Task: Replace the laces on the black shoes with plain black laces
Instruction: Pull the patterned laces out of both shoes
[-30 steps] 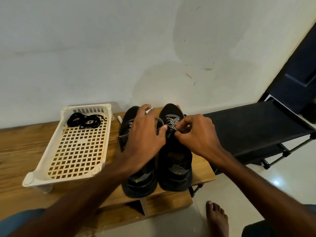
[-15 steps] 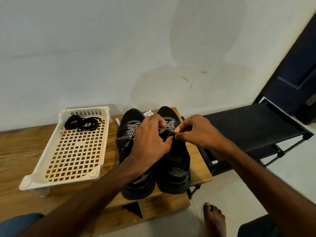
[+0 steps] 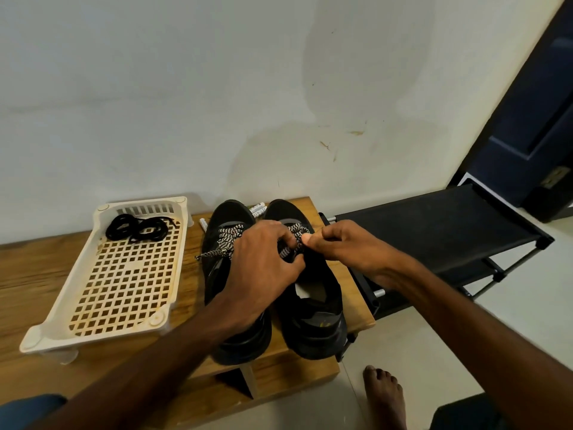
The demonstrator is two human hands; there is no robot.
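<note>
Two black shoes stand side by side on a wooden bench (image 3: 37,274), toes toward the wall. The left shoe (image 3: 223,221) and the right shoe (image 3: 322,308) both carry black-and-white patterned laces (image 3: 228,240). My left hand (image 3: 260,268) reaches across the left shoe and pinches the patterned lace on the right shoe. My right hand (image 3: 344,246) pinches the same lace from the right side. Plain black laces (image 3: 139,228) lie coiled at the far end of a cream plastic basket (image 3: 124,283).
The basket sits left of the shoes on the bench. Small white tubes (image 3: 257,208) lie behind the shoes by the wall. A black fabric shoe rack (image 3: 434,231) stands right of the bench. My bare foot (image 3: 384,395) is on the tiled floor below.
Both hands have stayed on the right shoe's patterned lace, working it with small finger shifts. The camera view moved slightly; more of the left shoe's lacing is uncovered.
</note>
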